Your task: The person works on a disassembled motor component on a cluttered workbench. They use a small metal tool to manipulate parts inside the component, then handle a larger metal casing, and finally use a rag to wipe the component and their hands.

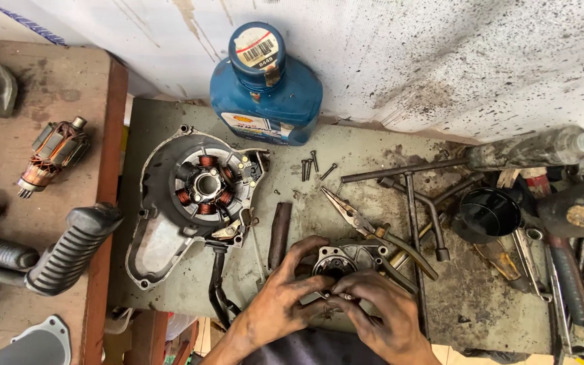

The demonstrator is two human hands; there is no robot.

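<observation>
Both greasy hands meet at the near edge of the bench over a small round metal housing [341, 260]. The left hand [284, 297] curls around the housing's left side, its fingers bent against the rim, while the right hand [376, 311] comes in from the right with its fingertips [343, 292] pinched together on a tiny part that is too small to make out; the two hands touch each other right at that pinch, just below the housing's central bore. Just beyond the grip, to its upper right, lie needle-nose pliers [353, 217] with their tips pointing away and their handles running down beside the housing. Just left of the left hand lies a short dark bar [279, 233]. Farther up and to the left sits an engine cover [184, 203] with a ring of copper stator coils [205, 184] inside it, a black cable trailing down from it. Straight beyond the grip are a few loose screws [309, 165], and past them, against the wall, stands a blue oil bottle [267, 91]. To the right of the grip lies a T-handle wrench [410, 196], then a black funnel [489, 211]. Well apart on the far left, on a wooden table [69, 88], rest a motor armature [53, 154] and a ribbed rubber footpeg [69, 251].
</observation>
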